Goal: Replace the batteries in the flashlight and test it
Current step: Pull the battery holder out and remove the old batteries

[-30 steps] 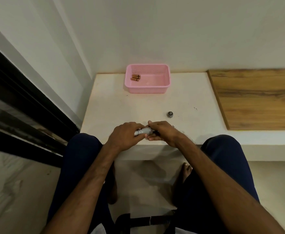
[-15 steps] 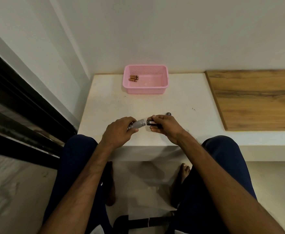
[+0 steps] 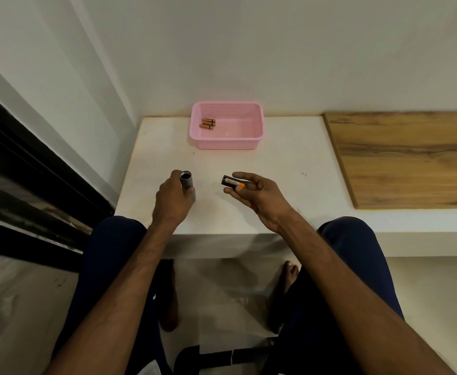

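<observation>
Over the white ledge, the left hand grips the flashlight body, open end up; the right hand pinches the withdrawn battery holder. Spare batteries wait in the pink basket. Swapping cells, reassembly and testing evidently remain.

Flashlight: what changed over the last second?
The right hand pulled the battery holder out of the flashlight body and moved right; the left hand kept the body, open end now up. Pink basket and spare batteries unchanged.
</observation>
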